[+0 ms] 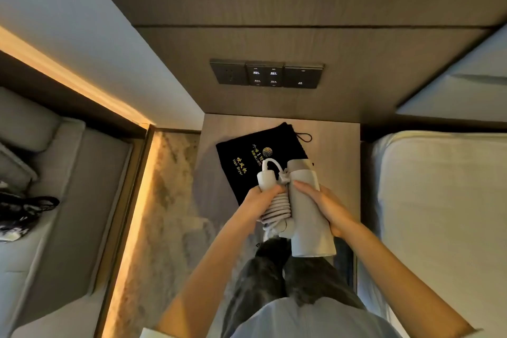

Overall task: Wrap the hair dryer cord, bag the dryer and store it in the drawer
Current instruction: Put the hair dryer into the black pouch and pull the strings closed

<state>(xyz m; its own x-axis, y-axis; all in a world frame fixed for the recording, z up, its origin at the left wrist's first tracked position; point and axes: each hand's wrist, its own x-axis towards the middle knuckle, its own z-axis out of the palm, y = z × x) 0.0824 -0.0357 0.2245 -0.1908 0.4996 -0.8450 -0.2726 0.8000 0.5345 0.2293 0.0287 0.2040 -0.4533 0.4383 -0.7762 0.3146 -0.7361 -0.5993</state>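
I hold a white hair dryer (307, 217) above the front of a wooden nightstand (337, 151). My right hand (326, 208) grips its barrel from the right. Its white cord (274, 210) is coiled in tight loops around the folded handle, and my left hand (260, 196) is closed over the coils and the white plug (265, 179). A black drawstring bag (247, 164) with gold "Hair Dryer" lettering lies flat on the nightstand, just beyond the dryer and partly hidden by it. No drawer is visible.
A dark switch and socket panel (266, 75) sits on the wood wall behind the nightstand. A white bed (444, 200) lies to the right. A grey sofa (55, 200) with a dark bundle (22, 214) on it stands at left, past a lit strip.
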